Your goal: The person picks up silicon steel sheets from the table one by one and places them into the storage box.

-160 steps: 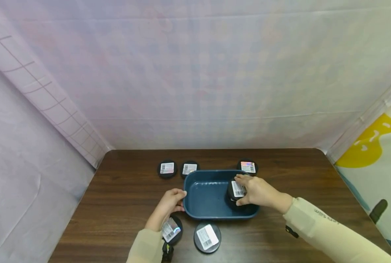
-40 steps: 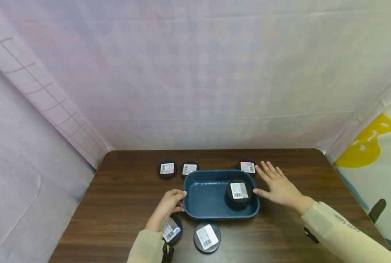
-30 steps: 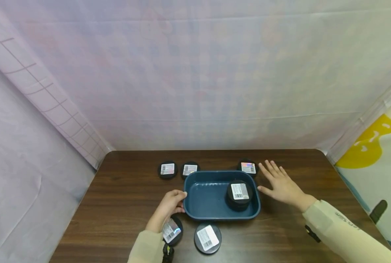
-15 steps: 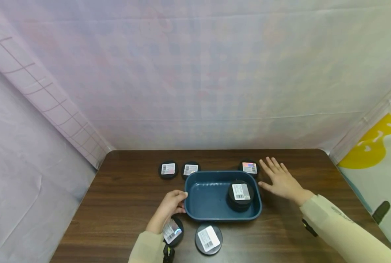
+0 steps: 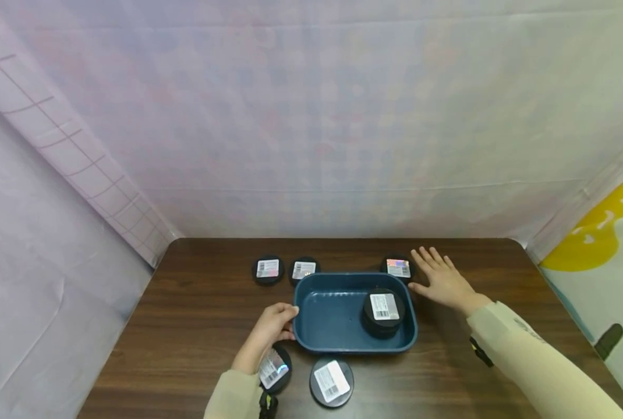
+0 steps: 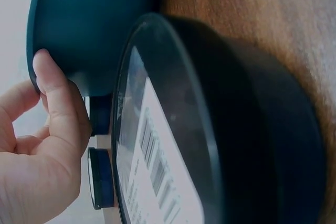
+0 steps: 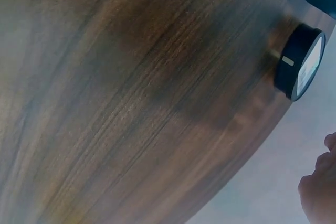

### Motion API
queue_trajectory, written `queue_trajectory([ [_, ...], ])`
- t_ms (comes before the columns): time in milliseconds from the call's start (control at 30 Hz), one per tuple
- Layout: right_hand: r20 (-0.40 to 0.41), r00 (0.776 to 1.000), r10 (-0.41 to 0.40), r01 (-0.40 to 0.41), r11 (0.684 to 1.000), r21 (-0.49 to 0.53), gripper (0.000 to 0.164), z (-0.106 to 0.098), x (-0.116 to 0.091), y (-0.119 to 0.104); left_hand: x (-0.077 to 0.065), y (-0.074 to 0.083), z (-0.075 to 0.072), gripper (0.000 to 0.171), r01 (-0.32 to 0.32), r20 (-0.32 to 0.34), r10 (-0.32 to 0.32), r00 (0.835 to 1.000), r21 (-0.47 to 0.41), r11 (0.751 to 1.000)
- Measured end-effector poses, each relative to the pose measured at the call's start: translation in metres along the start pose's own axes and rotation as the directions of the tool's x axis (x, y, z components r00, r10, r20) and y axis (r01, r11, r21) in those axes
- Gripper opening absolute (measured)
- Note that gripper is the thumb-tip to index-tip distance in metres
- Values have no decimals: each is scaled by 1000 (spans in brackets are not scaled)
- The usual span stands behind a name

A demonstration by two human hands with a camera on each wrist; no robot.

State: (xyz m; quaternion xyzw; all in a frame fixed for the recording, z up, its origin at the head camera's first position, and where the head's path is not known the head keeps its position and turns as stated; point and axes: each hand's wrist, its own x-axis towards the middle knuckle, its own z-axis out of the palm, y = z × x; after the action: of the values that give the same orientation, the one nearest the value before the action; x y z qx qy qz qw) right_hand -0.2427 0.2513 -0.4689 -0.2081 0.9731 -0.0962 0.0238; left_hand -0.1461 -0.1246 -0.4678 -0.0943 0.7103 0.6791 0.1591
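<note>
Fingers (image 6: 52,80) of the left hand (image 5: 269,327) have the left end of the blue tray (image 5: 327,326) pinched, thumb on the rim, from what I get on my feed. The right hand (image 5: 442,286) is holding nothing, fingers spread, near the far-right container (image 5: 397,270) just past the tray.

Count so far: 1 tray, 1 black round container (image 5: 383,313) in its right half (can't tell if that's 1 tall or 2 stacked), and 5 more on the wooden table (image 5: 196,326). Of those, 3 sit along the far side and 2 on the near side, including the near-left container (image 5: 279,368) partly under the left wrist.

Every top I can see has a white label with a barcode, but the print's too small or blurry for me. 2 of them flash rainbow. The right sleeve (image 5: 542,349) has dark lettering I can't make out either.

Versus 5.3 s ago: the right hand was on the container inside the tray, now it's off to the right. The left hand's grip looks the same.
</note>
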Motion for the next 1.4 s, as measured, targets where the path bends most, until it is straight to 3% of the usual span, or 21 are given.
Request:
queue_trajectory([
  [200,4,1000,12,-12,999,31,85,7,7,2,12,-15,-2,32,7,-14,-7,1000,-4,1000],
  [633,45,999,19,-19,1000,8,86,12,23,1,13,-16,-2,34,13,-15,-13,1000,-14,1000],
  [900,43,999,9,-10,1000,7,84,18,28,1,12,-22,-4,38,-89,36,91,995,-49,995],
  [1133,53,998,26,-28,998,50,86,23,33,2,13,-17,-1,33,-1,-4,1,1000,-25,1000],
  [1400,63,998,19,-29,987,159,90,26,41,-3,15,-17,-2,31,22,-14,-22,1000,-23,1000],
])
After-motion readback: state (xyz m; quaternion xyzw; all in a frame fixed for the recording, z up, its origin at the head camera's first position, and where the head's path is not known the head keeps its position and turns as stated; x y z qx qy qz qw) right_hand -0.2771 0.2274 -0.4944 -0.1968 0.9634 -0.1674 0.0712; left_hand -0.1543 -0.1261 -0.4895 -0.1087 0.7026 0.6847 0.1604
